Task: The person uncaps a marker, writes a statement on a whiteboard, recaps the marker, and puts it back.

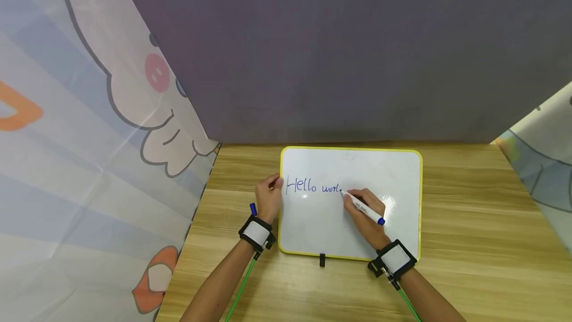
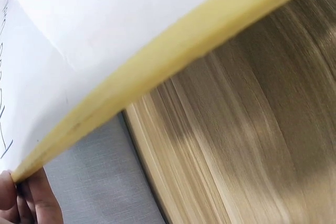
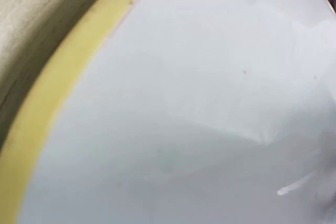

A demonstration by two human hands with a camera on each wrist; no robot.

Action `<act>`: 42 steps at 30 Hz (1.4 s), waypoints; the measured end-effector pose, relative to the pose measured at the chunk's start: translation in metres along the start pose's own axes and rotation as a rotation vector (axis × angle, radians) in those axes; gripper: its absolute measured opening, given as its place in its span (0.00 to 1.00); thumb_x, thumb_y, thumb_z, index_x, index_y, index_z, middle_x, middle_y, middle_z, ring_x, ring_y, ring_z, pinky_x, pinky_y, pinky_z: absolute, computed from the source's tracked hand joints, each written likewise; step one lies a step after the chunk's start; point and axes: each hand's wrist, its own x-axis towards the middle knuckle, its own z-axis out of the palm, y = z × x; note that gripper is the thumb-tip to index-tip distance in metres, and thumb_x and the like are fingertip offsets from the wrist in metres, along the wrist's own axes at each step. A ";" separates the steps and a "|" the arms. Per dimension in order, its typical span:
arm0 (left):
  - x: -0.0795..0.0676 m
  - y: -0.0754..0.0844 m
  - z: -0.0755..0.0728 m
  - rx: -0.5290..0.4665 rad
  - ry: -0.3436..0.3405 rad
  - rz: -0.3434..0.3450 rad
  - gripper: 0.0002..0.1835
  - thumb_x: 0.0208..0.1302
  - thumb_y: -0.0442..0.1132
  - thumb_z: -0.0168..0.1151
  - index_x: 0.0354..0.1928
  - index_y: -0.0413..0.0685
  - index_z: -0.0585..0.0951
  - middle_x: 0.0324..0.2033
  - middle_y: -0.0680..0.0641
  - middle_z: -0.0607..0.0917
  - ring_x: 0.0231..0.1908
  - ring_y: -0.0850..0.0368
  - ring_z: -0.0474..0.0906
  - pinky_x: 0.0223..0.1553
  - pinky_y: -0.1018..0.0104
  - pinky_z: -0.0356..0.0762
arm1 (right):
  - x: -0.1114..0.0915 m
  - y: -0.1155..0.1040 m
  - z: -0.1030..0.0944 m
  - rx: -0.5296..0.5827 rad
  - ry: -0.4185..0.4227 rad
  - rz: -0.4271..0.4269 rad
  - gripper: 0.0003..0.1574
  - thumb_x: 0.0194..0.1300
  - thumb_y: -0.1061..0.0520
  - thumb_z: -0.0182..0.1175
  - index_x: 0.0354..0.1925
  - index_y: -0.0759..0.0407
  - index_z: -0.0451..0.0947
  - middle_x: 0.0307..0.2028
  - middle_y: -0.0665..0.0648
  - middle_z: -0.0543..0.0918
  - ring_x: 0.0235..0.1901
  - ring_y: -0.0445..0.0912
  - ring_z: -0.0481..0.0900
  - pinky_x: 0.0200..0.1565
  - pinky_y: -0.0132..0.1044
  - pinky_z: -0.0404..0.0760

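A whiteboard [image 1: 321,222] with a yellow rim lies on the wooden table, with "Hello worl" in blue writing [image 1: 313,186] across its upper half. My left hand [image 1: 269,198] pinches the board's left edge; in the left wrist view, thumb and fingers [image 2: 44,200] close round the yellow rim [image 2: 157,51]. My right hand [image 1: 366,212] holds a white marker [image 1: 364,208] with a blue end, its tip right at the last letter. The right wrist view shows mostly the glossy board surface [image 3: 173,93] and its curved yellow rim [image 3: 58,82].
Beside the left wrist is a small blue cap [image 1: 253,209]. A black clip-like piece [image 1: 322,260] sits at the board's lower edge. Behind the wooden table [image 1: 473,222] rises a grey panel [image 1: 357,53]; a cartoon-printed sheet [image 1: 89,163] hangs at the left.
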 end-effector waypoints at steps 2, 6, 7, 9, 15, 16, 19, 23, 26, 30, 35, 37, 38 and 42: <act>0.000 0.000 0.000 -0.001 0.002 0.004 0.11 0.63 0.34 0.58 0.44 0.38 0.83 0.36 0.40 0.86 0.35 0.51 0.80 0.32 0.66 0.78 | 0.001 0.001 -0.001 -0.008 0.014 0.009 0.07 0.53 0.64 0.64 0.34 0.58 0.81 0.27 0.51 0.81 0.27 0.33 0.74 0.28 0.19 0.71; 0.000 0.001 0.000 0.001 0.009 0.013 0.11 0.62 0.33 0.58 0.44 0.37 0.83 0.35 0.39 0.86 0.34 0.51 0.80 0.31 0.68 0.77 | 0.002 0.002 -0.002 -0.013 0.031 0.002 0.07 0.53 0.64 0.64 0.34 0.59 0.81 0.27 0.52 0.81 0.27 0.33 0.74 0.28 0.19 0.71; 0.000 0.001 0.000 0.002 0.009 0.011 0.11 0.62 0.33 0.58 0.44 0.37 0.83 0.35 0.39 0.86 0.34 0.51 0.80 0.31 0.68 0.77 | 0.002 0.002 -0.002 -0.015 0.033 0.000 0.07 0.52 0.65 0.64 0.34 0.59 0.81 0.27 0.53 0.81 0.27 0.33 0.73 0.28 0.19 0.71; 0.000 0.001 0.000 0.003 0.005 0.006 0.11 0.62 0.33 0.58 0.44 0.37 0.83 0.35 0.40 0.86 0.34 0.51 0.80 0.31 0.68 0.77 | 0.002 0.002 -0.002 -0.015 0.034 0.000 0.07 0.52 0.65 0.64 0.34 0.59 0.81 0.27 0.53 0.81 0.27 0.33 0.73 0.28 0.19 0.71; -0.001 0.001 0.000 0.000 -0.006 -0.013 0.11 0.63 0.34 0.58 0.45 0.38 0.83 0.36 0.40 0.86 0.35 0.51 0.80 0.32 0.66 0.78 | 0.002 0.003 -0.003 -0.026 0.018 0.019 0.07 0.53 0.63 0.64 0.35 0.58 0.81 0.28 0.51 0.81 0.27 0.34 0.74 0.28 0.18 0.71; -0.001 0.001 0.001 0.001 -0.004 -0.012 0.11 0.63 0.34 0.58 0.45 0.38 0.83 0.36 0.40 0.86 0.35 0.51 0.80 0.32 0.66 0.78 | 0.002 0.003 -0.003 -0.026 0.015 0.021 0.07 0.54 0.63 0.64 0.35 0.58 0.81 0.28 0.51 0.81 0.27 0.34 0.74 0.28 0.18 0.71; -0.001 0.000 0.001 0.004 0.002 -0.005 0.11 0.62 0.33 0.58 0.45 0.37 0.83 0.36 0.40 0.86 0.35 0.52 0.80 0.32 0.67 0.78 | 0.001 0.003 -0.003 -0.016 0.000 0.026 0.07 0.54 0.63 0.64 0.35 0.58 0.81 0.28 0.51 0.81 0.28 0.34 0.75 0.28 0.19 0.72; 0.000 0.000 0.002 0.000 0.008 0.003 0.11 0.62 0.33 0.59 0.44 0.37 0.83 0.36 0.39 0.86 0.34 0.52 0.80 0.32 0.68 0.77 | 0.000 0.003 -0.003 -0.009 -0.021 0.034 0.07 0.54 0.63 0.65 0.35 0.57 0.81 0.29 0.51 0.82 0.28 0.34 0.75 0.28 0.19 0.73; 0.000 0.001 0.002 -0.002 0.010 0.003 0.11 0.62 0.33 0.58 0.44 0.37 0.83 0.35 0.39 0.86 0.34 0.51 0.79 0.32 0.69 0.76 | -0.001 0.003 -0.003 -0.021 -0.026 0.037 0.07 0.53 0.63 0.65 0.34 0.57 0.81 0.28 0.51 0.81 0.28 0.34 0.75 0.28 0.19 0.73; 0.000 0.000 0.002 0.004 0.011 0.000 0.11 0.63 0.33 0.58 0.44 0.37 0.83 0.35 0.39 0.85 0.35 0.51 0.79 0.31 0.70 0.76 | 0.000 0.003 -0.003 -0.042 -0.020 0.043 0.07 0.53 0.62 0.64 0.34 0.57 0.81 0.28 0.50 0.81 0.27 0.34 0.75 0.28 0.19 0.72; 0.001 -0.001 0.002 0.012 0.014 0.012 0.11 0.62 0.33 0.58 0.43 0.37 0.83 0.35 0.39 0.86 0.34 0.52 0.79 0.31 0.70 0.76 | 0.004 0.003 -0.004 -0.073 -0.001 0.042 0.06 0.54 0.60 0.64 0.34 0.56 0.81 0.28 0.49 0.81 0.27 0.34 0.74 0.27 0.19 0.72; 0.001 -0.001 0.003 0.008 0.013 0.009 0.10 0.62 0.33 0.58 0.43 0.37 0.84 0.34 0.40 0.86 0.34 0.52 0.79 0.31 0.69 0.76 | 0.005 0.004 -0.004 -0.076 0.011 0.044 0.06 0.54 0.60 0.64 0.34 0.56 0.81 0.28 0.50 0.81 0.27 0.34 0.74 0.27 0.19 0.71; 0.001 -0.001 0.003 0.007 0.013 0.006 0.10 0.62 0.33 0.58 0.43 0.37 0.84 0.34 0.40 0.86 0.34 0.52 0.79 0.31 0.69 0.76 | 0.006 0.004 -0.004 -0.074 0.014 0.048 0.07 0.54 0.59 0.64 0.35 0.56 0.81 0.28 0.50 0.81 0.27 0.34 0.74 0.27 0.19 0.71; 0.001 -0.001 0.003 0.000 0.013 -0.003 0.11 0.62 0.34 0.58 0.43 0.37 0.84 0.34 0.40 0.86 0.34 0.52 0.79 0.31 0.69 0.76 | 0.009 0.004 -0.004 -0.051 0.020 0.058 0.07 0.54 0.59 0.64 0.35 0.57 0.81 0.28 0.50 0.81 0.27 0.34 0.74 0.28 0.19 0.71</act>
